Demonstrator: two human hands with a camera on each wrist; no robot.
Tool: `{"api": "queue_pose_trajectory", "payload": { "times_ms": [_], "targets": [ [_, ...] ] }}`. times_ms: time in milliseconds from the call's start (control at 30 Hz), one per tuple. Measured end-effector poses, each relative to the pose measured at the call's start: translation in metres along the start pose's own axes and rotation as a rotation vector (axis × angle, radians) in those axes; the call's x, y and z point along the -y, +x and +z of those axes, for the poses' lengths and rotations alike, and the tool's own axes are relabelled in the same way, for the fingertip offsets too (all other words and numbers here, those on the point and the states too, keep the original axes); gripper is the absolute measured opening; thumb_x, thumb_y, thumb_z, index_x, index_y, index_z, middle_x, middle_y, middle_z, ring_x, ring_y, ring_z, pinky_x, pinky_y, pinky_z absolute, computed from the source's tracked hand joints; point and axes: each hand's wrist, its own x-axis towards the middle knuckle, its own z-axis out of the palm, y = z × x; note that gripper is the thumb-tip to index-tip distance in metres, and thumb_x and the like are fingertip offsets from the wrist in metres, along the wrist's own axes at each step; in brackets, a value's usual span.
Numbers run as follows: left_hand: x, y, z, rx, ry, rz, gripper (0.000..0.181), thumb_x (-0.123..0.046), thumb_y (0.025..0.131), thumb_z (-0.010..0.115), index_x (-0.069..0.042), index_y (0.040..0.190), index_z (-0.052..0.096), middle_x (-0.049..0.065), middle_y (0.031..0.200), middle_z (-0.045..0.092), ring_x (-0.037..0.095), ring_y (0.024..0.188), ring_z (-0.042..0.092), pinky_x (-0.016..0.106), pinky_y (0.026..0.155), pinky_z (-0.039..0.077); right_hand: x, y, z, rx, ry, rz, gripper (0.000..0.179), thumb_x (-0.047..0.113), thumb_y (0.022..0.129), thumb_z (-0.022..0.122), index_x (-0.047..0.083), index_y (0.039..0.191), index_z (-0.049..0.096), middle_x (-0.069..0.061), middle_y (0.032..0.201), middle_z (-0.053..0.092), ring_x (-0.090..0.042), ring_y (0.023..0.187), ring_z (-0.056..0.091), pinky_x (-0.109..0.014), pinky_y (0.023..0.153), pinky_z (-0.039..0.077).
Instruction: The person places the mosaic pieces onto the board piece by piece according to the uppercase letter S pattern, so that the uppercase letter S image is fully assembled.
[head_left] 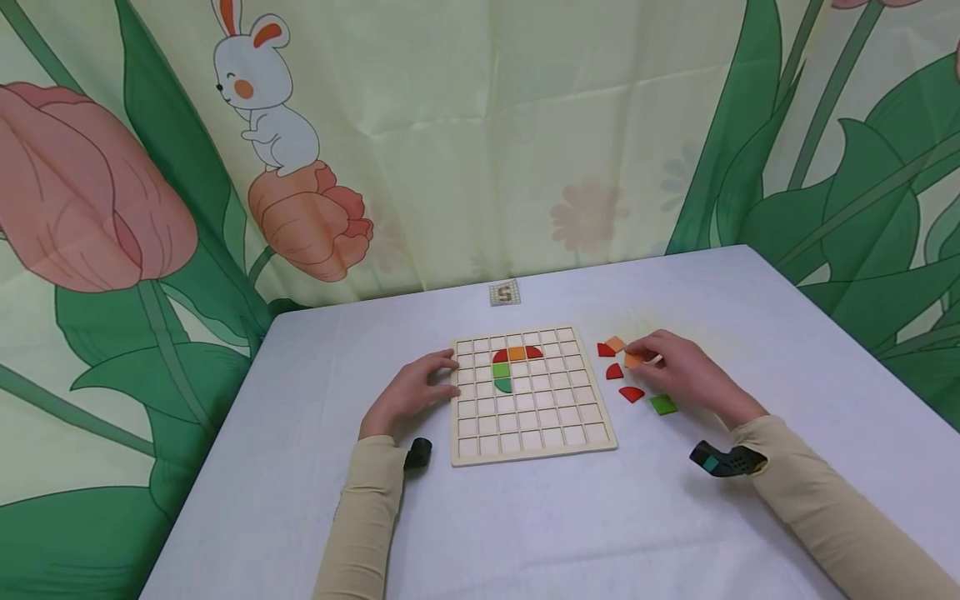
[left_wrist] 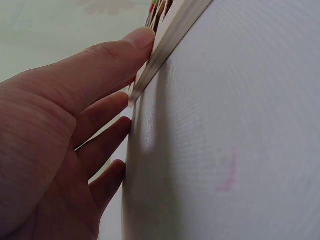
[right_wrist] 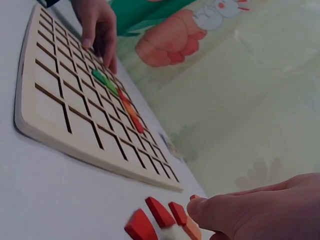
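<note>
No word, brand or number can be read: the small card (head_left: 505, 292) at the centre of the head view bears a brownish figure (head_left: 505, 293) too small to make out, and the tabletop (left_wrist: 250, 100), right of centre in the left wrist view, carries a faint pink hooked mark (left_wrist: 232, 172), likewise illegible.

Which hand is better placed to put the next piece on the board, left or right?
Probably the right hand: it pinches an orange piece beside the loose red pieces. The left hand touches the board at its left edge, away from those pieces.
</note>
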Motion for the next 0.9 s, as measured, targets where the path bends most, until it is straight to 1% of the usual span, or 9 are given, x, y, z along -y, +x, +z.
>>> {"api": "queue_pose_trajectory", "payload": {
  "times_ms": [100, 200, 267, 400, 533, 600, 767, 833, 900],
  "targets": [
    [-0.001, -0.001, 0.0, 0.0, -0.005, 0.009, 0.046, -0.02, 0.084, 0.078, -0.01, 0.127, 0.063, 0.001, 0.153, 0.041, 0.024, 0.144, 0.031, 0.041, 0.118, 0.026, 0.012, 0.005, 0.008, -0.004, 0.004, -0.083, 0.031, 0.016, 0.093, 0.068, 0.0, 0.12, 0.066, -0.011, 0.108, 0.06, -0.026, 0.095, 0.06, -0.038, 0.08, 0.055],
    [-0.002, -0.002, 0.0, 0.001, -0.009, 0.01, 0.046, -0.019, 0.085, 0.078, -0.009, 0.127, 0.063, 0.002, 0.153, 0.041, 0.024, 0.144, 0.03, 0.041, 0.118, 0.025, 0.023, 0.011, 0.018, -0.005, -0.015, -0.167, 0.029, 0.014, 0.091, 0.07, 0.0, 0.117, 0.067, -0.008, 0.103, 0.061, -0.022, 0.09, 0.058, -0.036, 0.077, 0.053],
    [-0.002, -0.002, 0.0, 0.001, -0.009, 0.008, 0.046, -0.019, 0.085, 0.078, -0.009, 0.127, 0.063, 0.002, 0.153, 0.041, 0.024, 0.144, 0.03, 0.041, 0.118, 0.025, 0.03, 0.016, 0.026, 0.001, -0.028, -0.203, 0.028, 0.012, 0.091, 0.07, 0.0, 0.116, 0.068, -0.007, 0.102, 0.062, -0.02, 0.088, 0.056, -0.035, 0.076, 0.052],
    [0.0, -0.001, 0.0, -0.006, -0.01, 0.004, 0.046, -0.02, 0.084, 0.079, -0.009, 0.126, 0.063, 0.001, 0.153, 0.041, 0.024, 0.144, 0.031, 0.041, 0.118, 0.026, 0.045, 0.025, 0.04, 0.03, -0.019, -0.215, 0.028, 0.015, 0.091, 0.07, 0.002, 0.115, 0.069, -0.005, 0.101, 0.062, -0.018, 0.087, 0.053, -0.033, 0.075, 0.049],
    [0.002, 0.0, 0.0, -0.008, -0.01, -0.001, 0.046, -0.021, 0.084, 0.078, -0.01, 0.126, 0.063, 0.0, 0.152, 0.042, 0.022, 0.144, 0.031, 0.039, 0.118, 0.025, 0.06, 0.032, 0.051, 0.071, -0.003, -0.217, 0.03, 0.017, 0.091, 0.071, 0.002, 0.117, 0.069, -0.005, 0.101, 0.062, -0.018, 0.088, 0.053, -0.033, 0.076, 0.049],
    [0.001, -0.001, 0.0, -0.005, -0.006, 0.008, 0.045, -0.021, 0.085, 0.078, -0.009, 0.126, 0.063, 0.002, 0.153, 0.041, 0.024, 0.144, 0.03, 0.041, 0.118, 0.026, 0.067, 0.036, 0.056, 0.092, -0.006, -0.219, 0.031, 0.018, 0.091, 0.071, 0.002, 0.117, 0.068, -0.005, 0.103, 0.062, -0.018, 0.089, 0.054, -0.033, 0.078, 0.05],
    [0.0, -0.002, 0.0, -0.005, -0.007, 0.017, 0.046, -0.02, 0.085, 0.078, -0.009, 0.126, 0.063, 0.003, 0.153, 0.041, 0.025, 0.144, 0.031, 0.042, 0.118, 0.026, 0.077, 0.044, 0.067, 0.141, -0.032, -0.25, 0.03, 0.02, 0.09, 0.072, 0.005, 0.116, 0.07, -0.005, 0.108, 0.063, -0.02, 0.097, 0.057, -0.035, 0.084, 0.052],
    [0.0, -0.003, -0.001, -0.005, -0.01, 0.016, 0.046, -0.019, 0.085, 0.078, -0.009, 0.126, 0.063, 0.002, 0.153, 0.041, 0.024, 0.144, 0.03, 0.041, 0.118, 0.025, 0.08, 0.047, 0.07, 0.155, -0.041, -0.26, 0.028, 0.02, 0.09, 0.072, 0.006, 0.115, 0.071, -0.005, 0.107, 0.062, -0.02, 0.097, 0.056, -0.034, 0.084, 0.051],
    [0.0, -0.003, -0.001, -0.007, -0.011, 0.019, 0.046, -0.019, 0.085, 0.078, -0.009, 0.126, 0.063, 0.002, 0.153, 0.041, 0.024, 0.144, 0.03, 0.041, 0.118, 0.025, 0.084, 0.049, 0.072, 0.167, -0.048, -0.269, 0.027, 0.02, 0.089, 0.073, 0.007, 0.114, 0.072, -0.004, 0.104, 0.061, -0.02, 0.095, 0.055, -0.034, 0.081, 0.05]
  ]
}}
